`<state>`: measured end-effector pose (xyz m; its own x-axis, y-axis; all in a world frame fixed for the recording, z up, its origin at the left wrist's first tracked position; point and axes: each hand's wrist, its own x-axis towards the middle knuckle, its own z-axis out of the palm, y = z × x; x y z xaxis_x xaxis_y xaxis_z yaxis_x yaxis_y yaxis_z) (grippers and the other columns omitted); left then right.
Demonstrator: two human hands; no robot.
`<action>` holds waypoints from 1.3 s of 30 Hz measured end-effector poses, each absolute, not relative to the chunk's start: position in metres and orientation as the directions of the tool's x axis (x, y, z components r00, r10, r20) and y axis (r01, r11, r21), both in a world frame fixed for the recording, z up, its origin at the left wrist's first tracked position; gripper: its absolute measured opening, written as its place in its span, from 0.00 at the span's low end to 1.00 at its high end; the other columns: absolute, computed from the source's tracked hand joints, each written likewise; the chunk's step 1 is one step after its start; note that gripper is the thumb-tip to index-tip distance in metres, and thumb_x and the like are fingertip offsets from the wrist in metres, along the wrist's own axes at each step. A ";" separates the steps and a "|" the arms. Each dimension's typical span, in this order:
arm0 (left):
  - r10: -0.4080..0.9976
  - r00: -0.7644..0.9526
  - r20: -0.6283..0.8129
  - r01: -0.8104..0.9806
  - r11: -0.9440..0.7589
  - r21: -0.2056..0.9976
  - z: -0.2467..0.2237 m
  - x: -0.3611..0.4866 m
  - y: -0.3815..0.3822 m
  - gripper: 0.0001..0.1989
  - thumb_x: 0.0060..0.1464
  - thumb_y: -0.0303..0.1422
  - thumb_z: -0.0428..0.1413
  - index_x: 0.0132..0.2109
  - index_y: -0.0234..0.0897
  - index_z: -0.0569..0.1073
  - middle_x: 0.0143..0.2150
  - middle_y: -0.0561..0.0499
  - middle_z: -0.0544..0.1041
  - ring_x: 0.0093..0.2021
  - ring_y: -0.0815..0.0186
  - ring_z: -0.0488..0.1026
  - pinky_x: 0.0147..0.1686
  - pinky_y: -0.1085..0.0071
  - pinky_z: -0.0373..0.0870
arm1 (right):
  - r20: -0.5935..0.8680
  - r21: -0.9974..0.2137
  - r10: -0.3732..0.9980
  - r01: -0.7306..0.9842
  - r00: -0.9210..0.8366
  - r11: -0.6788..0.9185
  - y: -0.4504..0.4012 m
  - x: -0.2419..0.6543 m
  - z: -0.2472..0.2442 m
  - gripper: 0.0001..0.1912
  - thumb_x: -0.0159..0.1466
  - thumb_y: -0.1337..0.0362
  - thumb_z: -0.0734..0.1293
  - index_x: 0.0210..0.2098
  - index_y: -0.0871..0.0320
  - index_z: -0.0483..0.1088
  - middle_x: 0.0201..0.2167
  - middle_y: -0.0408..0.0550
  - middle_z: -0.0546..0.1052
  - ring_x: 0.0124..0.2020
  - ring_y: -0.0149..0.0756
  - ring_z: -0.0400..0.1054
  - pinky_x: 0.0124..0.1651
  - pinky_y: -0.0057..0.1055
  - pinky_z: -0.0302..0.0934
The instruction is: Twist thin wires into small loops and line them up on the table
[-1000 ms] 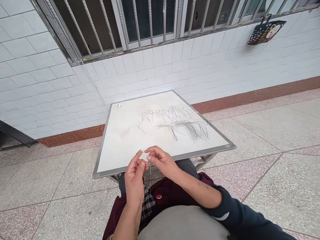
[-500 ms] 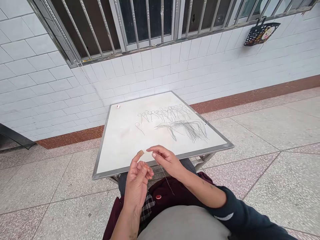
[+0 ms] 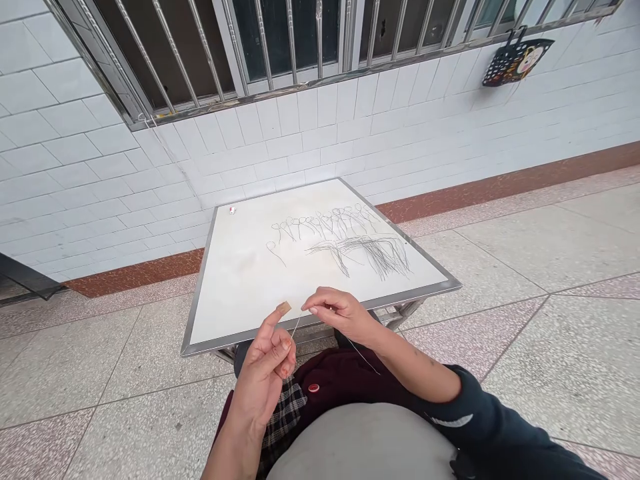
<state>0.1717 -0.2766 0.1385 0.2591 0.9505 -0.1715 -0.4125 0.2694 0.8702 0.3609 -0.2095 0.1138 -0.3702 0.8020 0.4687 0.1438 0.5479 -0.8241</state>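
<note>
A: Nearest you, over your lap, what has just changed?

B: Your right hand has drawn off from your left hand; a second ago they met around a loop. Now the thin strand runs straight and slanting between them, beside the near edge of the worktop. It seems you are either straightening it or slipping it free; I cannot tell which.

A: And your fingers?

B: Your left thumb pinches the strand against your curled fingers, your banded index finger held out apart. Your right thumb and index are pressed together on the upper end. What looks like its loose tail hangs below your right wrist over the dark red cloth, where it might catch.

A: Farther out?

B: Toward the worktop's right edge you have a heap of dark strands, crossing so much that they would probably drag one another. Beyond it spreads a row of looped strands. By the far left corner sits a small red-and-white item, too small to name. Behind are the tiled wall, the barred window and a dotted bag, all outside your hands' way.
</note>
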 end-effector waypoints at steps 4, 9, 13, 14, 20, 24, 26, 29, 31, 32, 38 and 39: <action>0.928 0.292 -0.233 -0.311 0.323 0.894 0.144 0.165 -0.279 0.29 0.51 0.32 0.60 0.60 0.45 0.66 0.24 0.57 0.61 0.21 0.76 0.52 0.21 0.77 0.48 | 0.468 -0.756 0.746 0.221 -0.474 0.615 -0.211 0.373 0.115 0.14 0.67 0.59 0.58 0.39 0.54 0.75 0.28 0.45 0.71 0.30 0.32 0.64 0.35 0.29 0.59; 0.916 0.300 -0.266 -0.213 0.336 0.917 0.145 0.159 -0.281 0.28 0.51 0.30 0.58 0.60 0.43 0.67 0.24 0.56 0.61 0.22 0.75 0.51 0.21 0.75 0.45 | 0.432 -0.722 0.710 0.259 -0.555 0.642 -0.216 0.383 0.113 0.14 0.68 0.60 0.57 0.41 0.53 0.75 0.29 0.45 0.71 0.32 0.33 0.65 0.36 0.29 0.60; 0.909 0.293 -0.298 -0.202 0.363 0.910 0.146 0.151 -0.280 0.27 0.50 0.30 0.59 0.59 0.43 0.68 0.24 0.57 0.60 0.21 0.76 0.51 0.22 0.75 0.45 | 0.416 -0.725 0.716 0.270 -0.561 0.633 -0.218 0.383 0.112 0.14 0.68 0.61 0.58 0.41 0.53 0.75 0.30 0.45 0.73 0.31 0.32 0.66 0.35 0.28 0.59; 0.908 0.288 -0.305 -0.200 0.369 0.908 0.147 0.150 -0.279 0.28 0.50 0.31 0.60 0.59 0.43 0.68 0.24 0.57 0.61 0.21 0.76 0.51 0.22 0.75 0.45 | 0.412 -0.729 0.720 0.273 -0.558 0.628 -0.218 0.382 0.112 0.14 0.68 0.61 0.58 0.41 0.52 0.75 0.30 0.45 0.73 0.32 0.32 0.66 0.36 0.28 0.59; 0.907 0.282 -0.313 -0.168 0.368 0.914 0.147 0.142 -0.279 0.27 0.51 0.33 0.60 0.59 0.45 0.67 0.24 0.57 0.61 0.21 0.76 0.50 0.22 0.76 0.44 | 0.394 -0.724 0.736 0.307 -0.551 0.617 -0.217 0.380 0.111 0.13 0.68 0.62 0.58 0.41 0.52 0.75 0.30 0.45 0.73 0.32 0.32 0.66 0.36 0.28 0.59; 0.895 0.320 -0.310 -0.057 0.345 0.937 0.143 0.132 -0.275 0.26 0.54 0.35 0.57 0.60 0.44 0.65 0.26 0.56 0.64 0.23 0.74 0.55 0.23 0.76 0.51 | 0.412 -0.727 0.739 0.296 -0.533 0.619 -0.216 0.380 0.112 0.12 0.67 0.64 0.58 0.41 0.53 0.74 0.29 0.44 0.72 0.30 0.30 0.65 0.34 0.26 0.58; 0.890 0.347 -0.295 0.019 0.308 0.951 0.144 0.128 -0.271 0.26 0.56 0.37 0.55 0.61 0.43 0.64 0.29 0.53 0.69 0.26 0.71 0.62 0.28 0.74 0.58 | 0.431 -0.743 0.753 0.279 -0.497 0.609 -0.217 0.378 0.112 0.12 0.67 0.66 0.59 0.40 0.54 0.74 0.30 0.45 0.73 0.29 0.29 0.65 0.33 0.26 0.58; 0.897 0.339 -0.283 0.096 0.266 0.959 0.148 0.129 -0.262 0.26 0.58 0.41 0.52 0.62 0.41 0.61 0.35 0.48 0.74 0.35 0.65 0.69 0.37 0.68 0.64 | 0.446 -0.756 0.756 0.251 -0.480 0.605 -0.219 0.374 0.112 0.11 0.66 0.66 0.60 0.39 0.56 0.74 0.30 0.45 0.73 0.28 0.28 0.65 0.33 0.25 0.58; 0.887 0.359 -0.291 0.113 0.268 0.957 0.152 0.138 -0.258 0.27 0.58 0.41 0.52 0.63 0.40 0.60 0.38 0.46 0.75 0.37 0.64 0.71 0.39 0.67 0.65 | 0.460 -0.742 0.732 0.236 -0.502 0.628 -0.221 0.370 0.111 0.11 0.67 0.66 0.60 0.40 0.57 0.74 0.30 0.45 0.73 0.29 0.28 0.65 0.33 0.24 0.58; 0.877 0.383 -0.291 0.105 0.272 0.957 0.154 0.144 -0.257 0.27 0.58 0.41 0.52 0.63 0.40 0.60 0.39 0.46 0.75 0.37 0.64 0.71 0.39 0.66 0.65 | 0.469 -0.728 0.716 0.233 -0.516 0.645 -0.222 0.368 0.111 0.11 0.67 0.66 0.60 0.40 0.57 0.74 0.29 0.45 0.72 0.29 0.28 0.65 0.33 0.24 0.58; 0.843 0.435 -0.318 0.068 0.321 0.945 0.154 0.171 -0.252 0.28 0.56 0.36 0.53 0.63 0.40 0.59 0.31 0.51 0.73 0.25 0.72 0.64 0.23 0.75 0.59 | 0.516 -0.561 0.620 0.314 -0.591 0.766 -0.224 0.364 0.109 0.11 0.68 0.66 0.59 0.41 0.58 0.73 0.27 0.44 0.70 0.30 0.29 0.63 0.34 0.24 0.57; 0.836 0.439 -0.329 0.076 0.331 0.941 0.153 0.171 -0.251 0.28 0.56 0.35 0.53 0.63 0.40 0.59 0.30 0.51 0.73 0.23 0.73 0.62 0.21 0.76 0.55 | 0.519 -0.530 0.606 0.329 -0.603 0.782 -0.225 0.365 0.109 0.11 0.68 0.66 0.59 0.41 0.58 0.73 0.27 0.44 0.69 0.30 0.29 0.63 0.34 0.24 0.57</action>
<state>0.1714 -0.2515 0.1535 0.4386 0.8362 -0.3293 0.0761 0.3306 0.9407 0.3646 -0.2249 0.1092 -0.6030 0.6058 0.5190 0.3290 0.7815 -0.5301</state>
